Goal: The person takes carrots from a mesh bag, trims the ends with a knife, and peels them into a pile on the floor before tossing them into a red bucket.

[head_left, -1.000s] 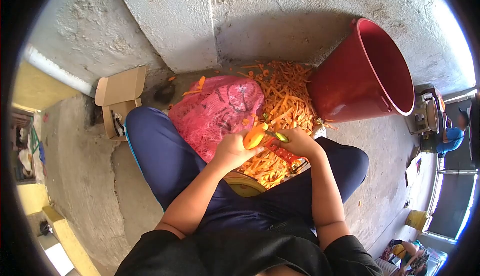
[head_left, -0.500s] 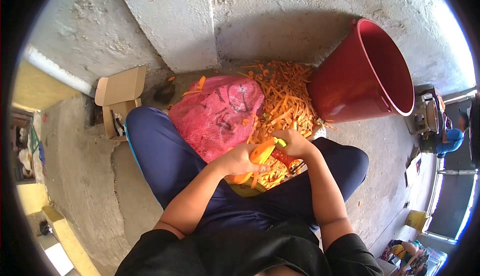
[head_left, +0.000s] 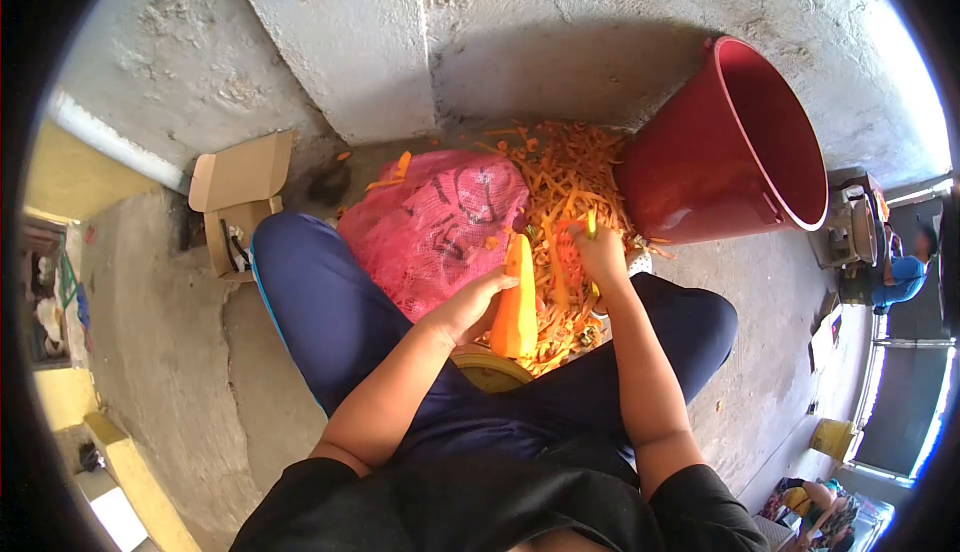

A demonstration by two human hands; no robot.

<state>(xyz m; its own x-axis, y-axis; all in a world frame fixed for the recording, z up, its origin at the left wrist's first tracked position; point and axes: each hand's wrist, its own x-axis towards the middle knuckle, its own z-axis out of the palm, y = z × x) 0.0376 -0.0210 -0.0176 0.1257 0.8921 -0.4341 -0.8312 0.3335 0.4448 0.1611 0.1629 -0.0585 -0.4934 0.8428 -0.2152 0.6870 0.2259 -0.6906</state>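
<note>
left hand (head_left: 474, 312) was clamped on the side of a carrot (head_left: 514, 307), above the peelings (head_left: 575, 177) and beside the pink mesh sack (head_left: 430, 227); right hand (head_left: 602, 254), apart from it, was closed on a yellow-handled tool (head_left: 591, 224), blade not discernible. judged: carrot stiff, moderately heavy, bare flesh probably damp and slippery, narrow tip likeliest to snap. best hold: around the thick end, fingers off the upper face.

Utilitarian work area, type not determinable: bare concrete floor (head_left: 190, 352), rough, stained plaster wall (head_left: 560, 22), large red bin (head_left: 680, 162), and people (head_left: 906, 277) in the area beyond.
</note>
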